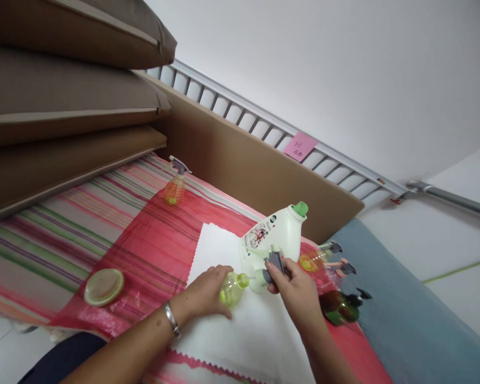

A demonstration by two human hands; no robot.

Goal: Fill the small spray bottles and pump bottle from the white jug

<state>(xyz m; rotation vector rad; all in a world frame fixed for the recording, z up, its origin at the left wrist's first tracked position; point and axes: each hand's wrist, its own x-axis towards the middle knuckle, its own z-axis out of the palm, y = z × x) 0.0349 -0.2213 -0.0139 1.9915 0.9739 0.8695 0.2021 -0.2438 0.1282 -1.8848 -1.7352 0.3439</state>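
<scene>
I can see the little yellow bottle (231, 292) over the white cloth (248, 330). It is open; the spray top (276, 262) is off, just beside its mouth. The left hand (205, 292) curls around the bottle. The right hand (298, 284) pinches the spray top. Both arms reach forward, near the big white jug (278, 232).

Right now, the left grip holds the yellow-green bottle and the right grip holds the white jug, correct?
Not quite: in the head view, the right grip holds a gray spray head, not the white jug. The left grip holds the yellow-green bottle.
</scene>
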